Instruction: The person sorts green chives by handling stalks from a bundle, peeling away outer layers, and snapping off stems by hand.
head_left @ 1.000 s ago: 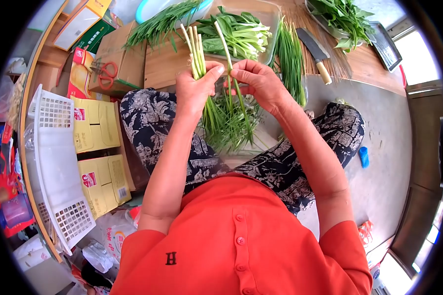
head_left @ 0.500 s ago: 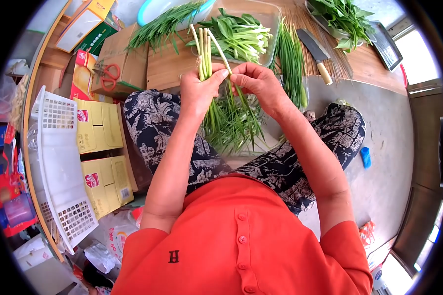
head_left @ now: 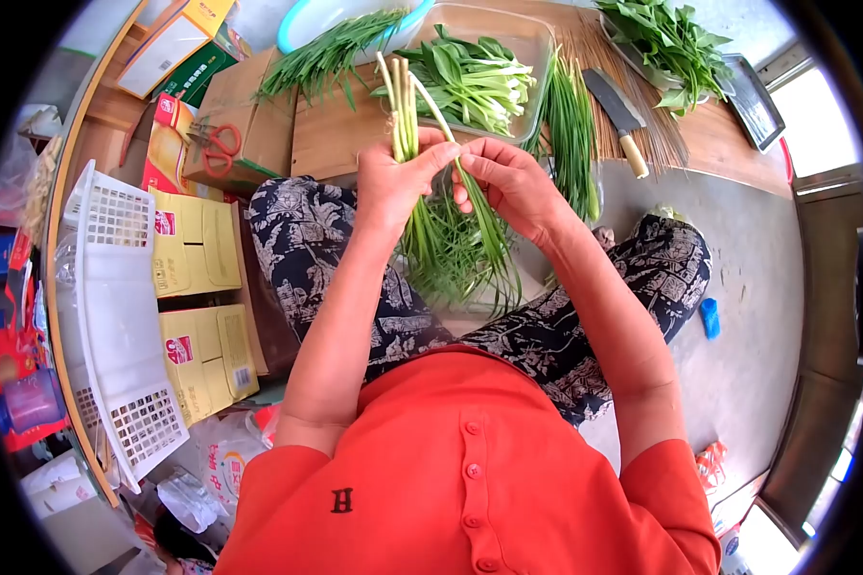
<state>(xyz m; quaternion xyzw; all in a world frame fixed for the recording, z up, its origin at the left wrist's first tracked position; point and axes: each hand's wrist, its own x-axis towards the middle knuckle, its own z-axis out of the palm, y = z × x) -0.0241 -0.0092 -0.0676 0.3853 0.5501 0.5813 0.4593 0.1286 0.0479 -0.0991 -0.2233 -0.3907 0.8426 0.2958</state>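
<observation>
My left hand [head_left: 400,187] is closed around a small bunch of scallions [head_left: 405,110], pale root ends up and green leaves hanging down over my lap. With thumb and fingers my right hand [head_left: 516,182] pinches a single scallion [head_left: 435,107] beside the bunch, close to my left fingertips. Below both hands, more loose green leaves [head_left: 451,254] lie between my knees; what carries them is mostly hidden. Just beyond my hands, leafy greens with pale stems [head_left: 479,81] fill a clear plastic tray [head_left: 544,57].
Long green chives [head_left: 571,144] lie right of the tray, beside a cleaver [head_left: 612,101] with a wooden handle. Another green bunch [head_left: 331,57] rests across a blue-rimmed basin [head_left: 286,36]. At left are orange-handled scissors [head_left: 222,149], a cardboard box [head_left: 254,120] and a white plastic basket [head_left: 115,307].
The view has shifted slightly, so the table things sit a little farther right. Both hands keep their hold; the right fingers have moved slightly down along the single scallion.
</observation>
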